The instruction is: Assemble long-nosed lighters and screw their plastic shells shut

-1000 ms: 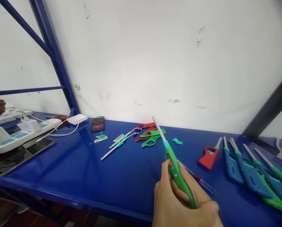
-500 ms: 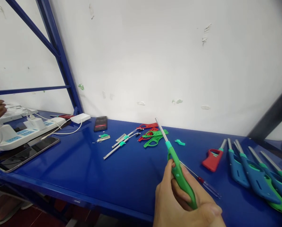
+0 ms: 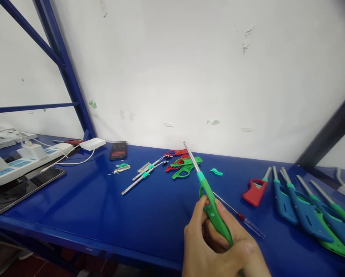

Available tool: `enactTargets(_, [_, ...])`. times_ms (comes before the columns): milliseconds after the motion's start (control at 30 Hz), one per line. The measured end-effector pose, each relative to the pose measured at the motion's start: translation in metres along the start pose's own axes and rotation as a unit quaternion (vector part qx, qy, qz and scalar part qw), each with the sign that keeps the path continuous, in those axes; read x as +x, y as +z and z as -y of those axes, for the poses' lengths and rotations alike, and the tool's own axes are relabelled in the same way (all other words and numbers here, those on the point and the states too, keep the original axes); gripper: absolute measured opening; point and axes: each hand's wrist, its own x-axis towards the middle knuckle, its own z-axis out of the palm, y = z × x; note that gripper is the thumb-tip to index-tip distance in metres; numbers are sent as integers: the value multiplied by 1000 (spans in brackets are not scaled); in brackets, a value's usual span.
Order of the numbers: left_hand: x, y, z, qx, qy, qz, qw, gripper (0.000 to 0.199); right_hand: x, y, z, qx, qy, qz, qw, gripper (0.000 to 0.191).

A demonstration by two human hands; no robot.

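Note:
A green long-nosed gas lighter (image 3: pixel 217 221) is held tilted over the blue table, its metal tube pointing away from me and slightly left. My left hand (image 3: pixel 197 244) closes round it from the left, with a finger at the trigger loop. From the right side my right hand (image 3: pixel 243 240) also grips the handle; the hands overlap and partly hide the grip. Close behind the right hand lies a screwdriver (image 3: pixel 242 217) with a clear and red handle. Past the lighter's tip are green shell halves (image 3: pixel 185 169) and red shell halves (image 3: pixel 175 153). A teal trigger piece (image 3: pixel 216 172) lies beside them.
Several blue lighters (image 3: pixel 308 211) and a red lighter (image 3: pixel 255 191) lie at the right. Metal tubes (image 3: pixel 134 184) with wires and a small clear fuel tank (image 3: pixel 122 169) lie left of centre. A phone (image 3: pixel 28 190) and power strip (image 3: pixel 30 159) are at the left.
The whole view has shifted a little, so the things appear further left. Both hands keep their hold on the green lighter. Another person's hand at the far left has mostly left view.

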Motion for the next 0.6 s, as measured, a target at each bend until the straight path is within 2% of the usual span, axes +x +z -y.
enactTargets(100, [-2, 0, 3, 9, 2, -12, 1000, 103, 0, 4, 7, 15, 11, -14, 1000, 71])
enactTargets(200, [-3, 1, 6, 14, 14, -14, 1000, 103, -4, 3, 10, -7, 2, -19, 1000, 64])
enactTargets(300, [-3, 2, 6, 29, 29, -25, 999, 102, -5, 3, 6, -62, -28, -28, 997, 59])
enactTargets(367, [-3, 1, 5, 42, 43, -23, 998, 104, -2, 4, 2, -117, -68, -48, 990, 66])
enactTargets(433, [-4, 1, 4, 52, 56, -1, 997, 108, 2, 1, 2, -168, -114, -86, 975, 74])
enactTargets(500, [-5, 1, 3, 57, 66, 10, 996, 104, 4, -10, 13, -217, -156, -140, 953, 76])
enactTargets(600, [-4, 2, 3, 59, 78, -14, 995, 72, -6, -51, 51, -314, -208, -250, 892, 70])
